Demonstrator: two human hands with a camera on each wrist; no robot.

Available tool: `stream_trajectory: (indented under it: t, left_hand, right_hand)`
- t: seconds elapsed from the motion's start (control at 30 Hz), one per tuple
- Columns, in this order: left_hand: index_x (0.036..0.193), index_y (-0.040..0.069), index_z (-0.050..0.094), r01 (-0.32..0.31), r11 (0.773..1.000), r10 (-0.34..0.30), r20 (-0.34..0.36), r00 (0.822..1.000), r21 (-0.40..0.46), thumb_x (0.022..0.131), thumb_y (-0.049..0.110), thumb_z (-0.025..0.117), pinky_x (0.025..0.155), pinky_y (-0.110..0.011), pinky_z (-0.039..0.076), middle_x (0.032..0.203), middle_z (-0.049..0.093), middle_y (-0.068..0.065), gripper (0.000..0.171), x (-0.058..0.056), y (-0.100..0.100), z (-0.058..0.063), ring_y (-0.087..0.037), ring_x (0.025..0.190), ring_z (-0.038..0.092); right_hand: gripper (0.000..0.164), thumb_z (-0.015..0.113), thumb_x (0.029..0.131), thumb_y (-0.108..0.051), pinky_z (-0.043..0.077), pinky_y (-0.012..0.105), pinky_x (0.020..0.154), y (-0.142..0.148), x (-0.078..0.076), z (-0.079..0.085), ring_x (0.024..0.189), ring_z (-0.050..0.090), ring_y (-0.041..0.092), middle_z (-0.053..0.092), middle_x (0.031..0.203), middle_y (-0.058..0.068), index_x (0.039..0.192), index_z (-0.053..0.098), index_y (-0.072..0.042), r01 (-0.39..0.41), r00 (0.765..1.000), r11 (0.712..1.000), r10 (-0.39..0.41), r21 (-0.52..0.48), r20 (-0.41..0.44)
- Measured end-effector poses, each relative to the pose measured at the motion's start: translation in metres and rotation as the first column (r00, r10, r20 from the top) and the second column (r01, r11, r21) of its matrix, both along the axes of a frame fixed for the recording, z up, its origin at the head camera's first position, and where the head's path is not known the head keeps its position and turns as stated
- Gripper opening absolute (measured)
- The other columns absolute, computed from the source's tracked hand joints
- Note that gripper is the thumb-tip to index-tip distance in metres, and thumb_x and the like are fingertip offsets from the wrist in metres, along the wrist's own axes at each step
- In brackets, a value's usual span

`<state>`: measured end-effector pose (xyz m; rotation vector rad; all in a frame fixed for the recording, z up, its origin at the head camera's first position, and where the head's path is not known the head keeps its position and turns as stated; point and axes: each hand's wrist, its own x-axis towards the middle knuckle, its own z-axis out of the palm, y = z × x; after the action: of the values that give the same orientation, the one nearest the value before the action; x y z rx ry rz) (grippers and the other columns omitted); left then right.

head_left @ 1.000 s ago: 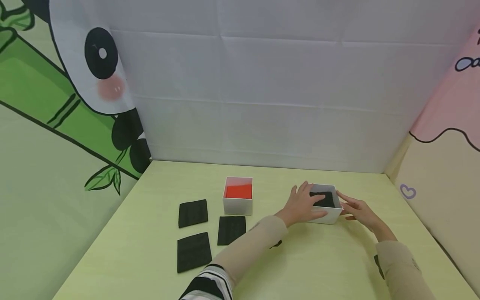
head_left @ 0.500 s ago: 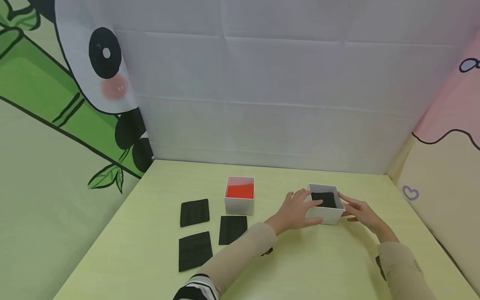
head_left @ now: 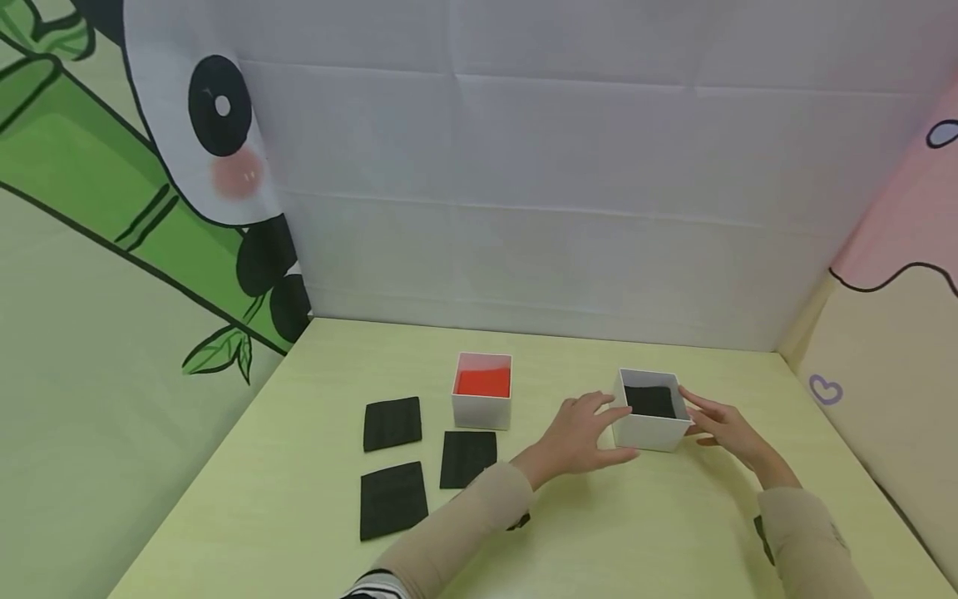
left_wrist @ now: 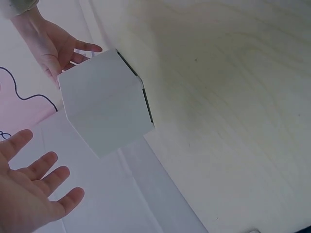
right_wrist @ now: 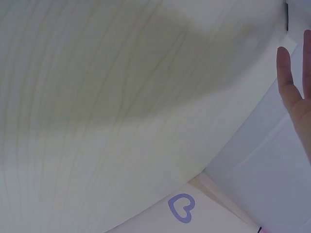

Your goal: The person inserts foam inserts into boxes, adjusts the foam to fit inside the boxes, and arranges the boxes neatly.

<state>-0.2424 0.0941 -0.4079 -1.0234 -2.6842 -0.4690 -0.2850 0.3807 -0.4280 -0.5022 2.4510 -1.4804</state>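
At the right of the table stands a white open-topped box (head_left: 649,433) with a flat black piece (head_left: 649,402) inside. My left hand (head_left: 576,437) hovers beside the box's left side, fingers spread and holding nothing. In the left wrist view a gap separates the left hand (left_wrist: 26,194) from the box (left_wrist: 107,104). My right hand (head_left: 729,434) is at the box's right side, its extended fingers against or very close to the wall. Only part of the right hand (right_wrist: 297,99) shows in the right wrist view.
A second white box (head_left: 481,413), holding red material (head_left: 483,383), stands to the left. Black square pieces lie on the table: one at the back left (head_left: 392,423), another in front of it (head_left: 393,501), a third (head_left: 467,459) beside my left sleeve. A white backdrop (head_left: 524,208) rises behind.
My left hand has drawn back from over the right box, moving left and toward me, uncovering the black piece inside. The right hand has stayed at the box's right side.
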Motion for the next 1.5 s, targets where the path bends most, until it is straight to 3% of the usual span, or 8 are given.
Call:
stream_trajectory:
  t: [0.43, 0.77, 1.13, 1.5]
  left_hand:
    - [0.13, 0.023, 0.048, 0.015, 1.0, -0.014, -0.038, 0.999, 0.013, 0.081, 0.054, 0.054, 0.091, -0.036, 0.033, 0.13, 0.043, -0.002, 0.058, 0.008, -0.025, 0.006, -0.017, 0.121, 0.036]
    - [0.132, 0.022, 0.046, 0.001, 1.0, -0.002, 0.029, 1.0, 0.012, 0.083, 0.052, 0.052, 0.094, -0.038, 0.031, 0.132, 0.041, -0.003, 0.058, 0.017, -0.056, 0.006, -0.018, 0.122, 0.034]
    - [0.132, 0.02, 0.045, -0.028, 0.998, 0.021, 0.111, 0.994, 0.059, 0.084, 0.05, 0.053, 0.097, -0.042, 0.029, 0.133, 0.041, -0.002, 0.058, 0.027, -0.086, -0.001, -0.019, 0.124, 0.032]
    - [0.132, 0.017, 0.045, -0.057, 0.997, 0.049, 0.157, 0.986, 0.046, 0.085, 0.048, 0.053, 0.099, -0.041, 0.026, 0.133, 0.041, -0.005, 0.057, 0.033, -0.111, -0.007, -0.022, 0.125, 0.032]
  right_hand:
    - [0.048, 0.04, 0.097, -0.017, 0.047, 0.042, 0.072, 0.002, -0.005, 0.003, 0.085, 0.061, 0.019, 0.039, 0.121, 0.038, 0.136, 0.021, 0.004, -0.017, 1.0, 1.0, 0.018, 0.004, -0.01]
    - [0.048, 0.04, 0.097, -0.018, 0.048, 0.038, 0.07, 0.003, -0.005, 0.002, 0.086, 0.061, 0.018, 0.046, 0.117, 0.035, 0.136, 0.022, 0.002, -0.022, 1.0, 1.0, 0.022, 0.005, -0.022]
    - [0.046, 0.041, 0.096, -0.014, 0.048, 0.037, 0.07, 0.004, -0.005, 0.001, 0.083, 0.062, 0.012, 0.06, 0.105, -0.006, 0.138, 0.024, -0.002, -0.051, 0.999, 0.997, 0.05, -0.054, -0.012]
    - [0.047, 0.04, 0.097, -0.017, 0.048, 0.036, 0.071, 0.001, -0.002, 0.005, 0.084, 0.061, 0.012, 0.051, 0.108, -0.023, 0.138, 0.022, -0.002, -0.054, 0.999, 0.997, 0.055, -0.063, 0.002]
